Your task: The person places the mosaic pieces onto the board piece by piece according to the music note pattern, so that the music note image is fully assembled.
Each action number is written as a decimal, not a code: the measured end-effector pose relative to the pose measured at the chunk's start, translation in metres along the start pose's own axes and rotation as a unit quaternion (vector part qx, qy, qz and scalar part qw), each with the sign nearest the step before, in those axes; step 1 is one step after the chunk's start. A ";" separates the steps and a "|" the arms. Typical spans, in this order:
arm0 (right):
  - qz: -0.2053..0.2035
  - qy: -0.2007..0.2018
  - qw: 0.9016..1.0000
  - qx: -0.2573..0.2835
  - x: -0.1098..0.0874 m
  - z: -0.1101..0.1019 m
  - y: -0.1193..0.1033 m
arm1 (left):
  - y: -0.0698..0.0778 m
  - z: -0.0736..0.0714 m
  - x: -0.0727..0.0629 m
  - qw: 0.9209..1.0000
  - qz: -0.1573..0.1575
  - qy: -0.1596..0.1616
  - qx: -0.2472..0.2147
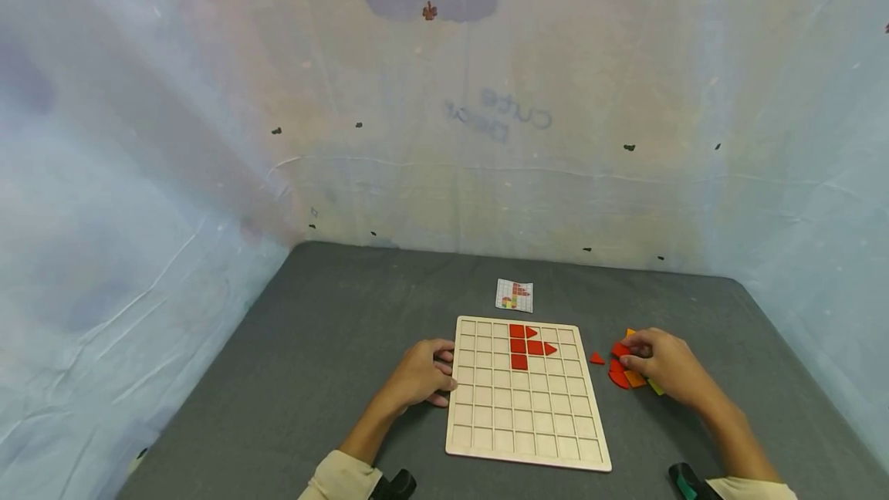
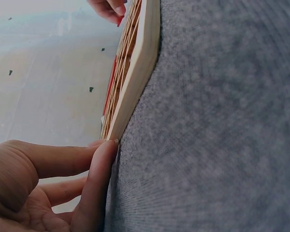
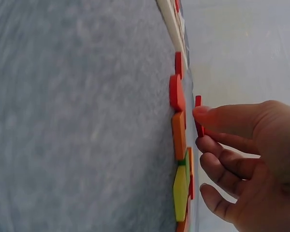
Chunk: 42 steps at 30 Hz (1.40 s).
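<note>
A square-celled wooden grid board point(image 1: 524, 407) lies flat on the table, with several red squares point(image 1: 518, 346) and two red triangles point(image 1: 550, 349) set in its upper cells. At the board's left edge, my left hand point(image 1: 420, 376) grips the rim between thumb and fingers. My right hand point(image 1: 668, 365) is over a pile of pieces to the right of the board. Between thumb and forefinger it pinches a small flat red piece point(image 3: 199, 126), raised off the table; its full shape is hidden. Beneath lie a red rounded piece point(image 1: 618, 379), orange piece point(image 1: 635, 380) and yellow-green piece point(image 3: 181, 193).
A small printed card point(image 1: 515, 296) with a coloured grid pattern lies beyond the board. One loose red triangle point(image 1: 596, 359) sits between board and pile. The dark grey tabletop point(image 1: 361, 307) ends at a pale hanging cloth point(image 1: 444, 199).
</note>
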State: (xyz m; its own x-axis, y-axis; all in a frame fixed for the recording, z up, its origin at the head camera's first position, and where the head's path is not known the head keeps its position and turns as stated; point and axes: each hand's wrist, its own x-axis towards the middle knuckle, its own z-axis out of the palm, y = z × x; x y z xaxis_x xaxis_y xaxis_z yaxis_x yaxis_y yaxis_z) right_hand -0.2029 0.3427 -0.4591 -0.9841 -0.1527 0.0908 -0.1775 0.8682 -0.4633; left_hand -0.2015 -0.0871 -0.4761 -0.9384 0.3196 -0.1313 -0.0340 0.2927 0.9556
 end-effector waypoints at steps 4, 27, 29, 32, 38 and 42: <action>-0.005 -0.003 1.000 0.011 0.001 0.002 -0.008 | 0.001 0.000 0.000 1.000 -0.001 0.001 -0.001; -0.055 -0.035 0.997 0.050 0.011 0.021 -0.053 | 0.000 0.001 0.000 1.000 -0.004 0.003 -0.001; -0.058 -0.040 0.996 0.055 0.012 0.023 -0.058 | 0.001 0.001 0.000 1.000 -0.004 0.003 -0.002; -0.061 -0.048 0.995 0.060 0.014 0.024 -0.064 | 0.001 0.001 0.000 1.000 -0.004 0.002 -0.003; -0.074 -0.055 0.994 0.058 0.017 0.028 -0.075 | 0.001 0.000 0.000 1.000 -0.004 0.001 -0.001; -0.080 -0.059 0.993 0.056 0.020 0.031 -0.080 | 0.001 0.000 0.000 1.000 -0.004 0.001 -0.001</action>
State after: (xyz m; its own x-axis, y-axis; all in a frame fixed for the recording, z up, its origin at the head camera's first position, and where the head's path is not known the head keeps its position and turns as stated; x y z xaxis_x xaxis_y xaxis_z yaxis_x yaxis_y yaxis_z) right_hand -0.2083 0.2557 -0.4478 -0.9360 -0.3448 0.0709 -0.3255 0.7711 -0.5473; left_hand -0.2011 -0.0865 -0.4751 -0.9387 0.3154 -0.1392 -0.0433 0.2928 0.9552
